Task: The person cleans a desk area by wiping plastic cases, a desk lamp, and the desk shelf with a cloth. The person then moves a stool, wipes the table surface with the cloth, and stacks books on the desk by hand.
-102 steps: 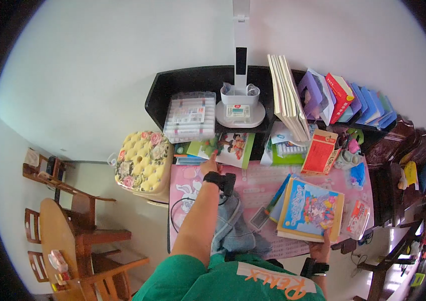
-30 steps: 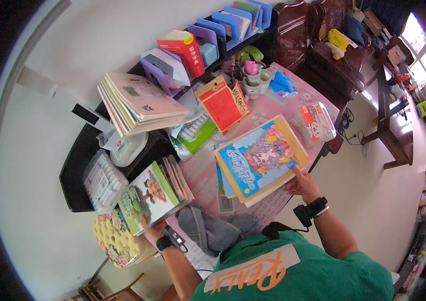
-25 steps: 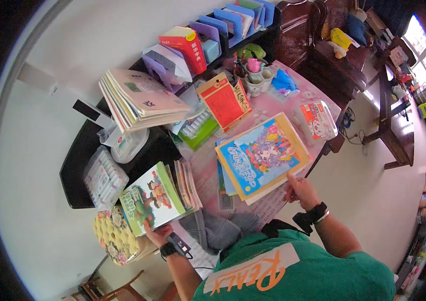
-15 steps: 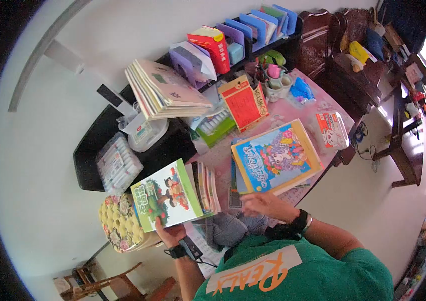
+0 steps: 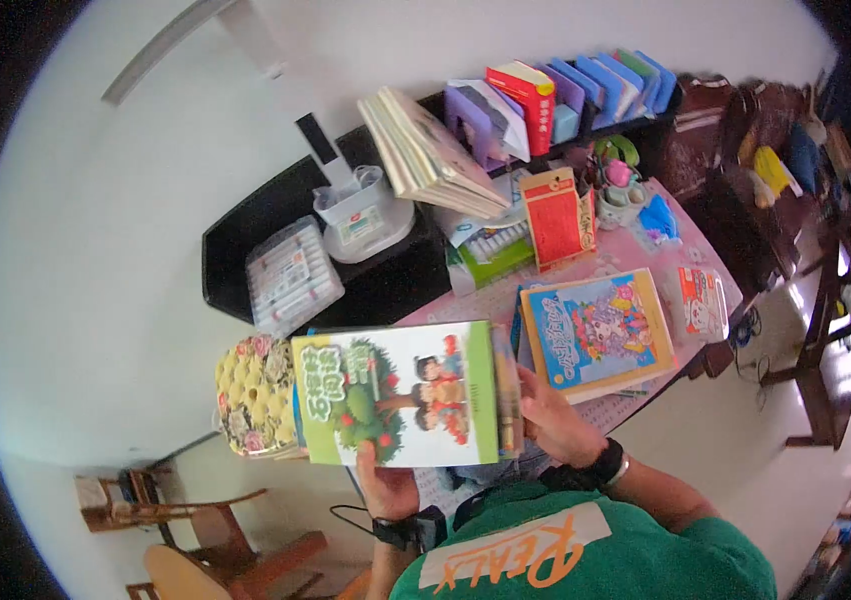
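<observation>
Both of my hands hold a stack of books with a green and white picture book [image 5: 415, 395] on top, above the near left part of the desk. My left hand [image 5: 385, 485] grips its near edge, the thumb on the cover. My right hand [image 5: 557, 425] closes on the stack's right end, where several book edges show. To the right, a blue and yellow book [image 5: 600, 335] with a cartoon figure lies on other books on the pink desk [image 5: 625, 255]. Behind it leans a red and brown packet [image 5: 557, 220].
A black shelf [image 5: 230, 250] holds a marker case [image 5: 295, 275], a lamp base [image 5: 370, 235], leaning books [image 5: 430, 150] and blue file holders [image 5: 635, 85]. A floral yellow stool [image 5: 255, 395] stands left. A red and white case [image 5: 702, 303] lies at the desk's right.
The stack in my left hand came off the desk's left side and moved right. My right hand left the blue and yellow book and took hold of the stack. The view has turned.
</observation>
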`<state>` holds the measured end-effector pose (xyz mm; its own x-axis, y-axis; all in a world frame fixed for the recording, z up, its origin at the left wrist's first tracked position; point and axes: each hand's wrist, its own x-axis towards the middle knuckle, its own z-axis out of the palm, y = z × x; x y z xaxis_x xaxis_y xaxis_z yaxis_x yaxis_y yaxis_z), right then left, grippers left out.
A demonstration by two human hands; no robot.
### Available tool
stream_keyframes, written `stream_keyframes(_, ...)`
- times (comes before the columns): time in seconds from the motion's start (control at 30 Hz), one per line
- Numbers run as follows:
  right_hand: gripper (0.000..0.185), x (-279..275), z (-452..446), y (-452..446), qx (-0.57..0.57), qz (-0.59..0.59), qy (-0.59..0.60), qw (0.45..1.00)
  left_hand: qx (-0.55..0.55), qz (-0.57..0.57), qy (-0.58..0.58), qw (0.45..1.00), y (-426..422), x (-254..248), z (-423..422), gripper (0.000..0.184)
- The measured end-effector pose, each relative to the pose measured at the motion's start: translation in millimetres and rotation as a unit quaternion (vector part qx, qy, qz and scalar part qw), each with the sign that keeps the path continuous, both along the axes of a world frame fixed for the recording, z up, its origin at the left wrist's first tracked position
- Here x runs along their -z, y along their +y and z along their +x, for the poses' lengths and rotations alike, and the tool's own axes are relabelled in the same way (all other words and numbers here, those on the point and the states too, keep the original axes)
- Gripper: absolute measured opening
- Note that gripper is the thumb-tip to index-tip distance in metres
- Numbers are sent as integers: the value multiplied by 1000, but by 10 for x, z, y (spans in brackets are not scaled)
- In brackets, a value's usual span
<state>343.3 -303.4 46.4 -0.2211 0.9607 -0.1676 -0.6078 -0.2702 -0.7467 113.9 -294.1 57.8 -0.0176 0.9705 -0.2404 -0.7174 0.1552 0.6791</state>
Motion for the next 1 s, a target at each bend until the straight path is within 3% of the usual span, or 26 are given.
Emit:
stream_keyframes(0.03,68,-53,22,-39,38,2,-37,999,-6,-52,-15,999,-20,-2,30,48)
stream_keyframes(0.13,69,-194,218,-175,123,2,-120,985,24,-38,-30,999,43,-10,341,45)
stream_keyframes(0.33,66,-383,980,-377,276,74,-125,950,92,-61,-111,988,141,16,1344,40)
stream_keyframes(0.4,64,-245,1304,-449,276,75,-129,950,98,-54,-147,983,140,86,1682,41)
stream_keyframes(0.57,55,568,2068,-580,200,-1,-129,971,130,-191,-102,967,26,920,2212,42)
stream_keyframes(0.67,53,679,2134,-639,222,-58,-136,964,154,-164,-90,970,7,852,2209,41)
stream_keyframes(0.7,54,676,2201,-638,194,-83,-229,950,148,-149,-84,974,11,873,2209,39)
stream_keyframes(0.8,57,611,2241,-585,182,-169,-281,927,182,-135,-78,971,23,833,2146,38)
stream_keyframes(0.93,62,835,2448,-513,136,-134,-418,888,297,-211,48,930,-35,721,1752,43)
stream_keyframes(0.97,67,1029,2584,-532,118,-158,-406,892,340,-154,101,922,-74,726,1553,48)
stream_keyframes(1.0,66,933,2522,-531,106,-143,-464,868,302,-70,230,922,-127,737,1364,49)
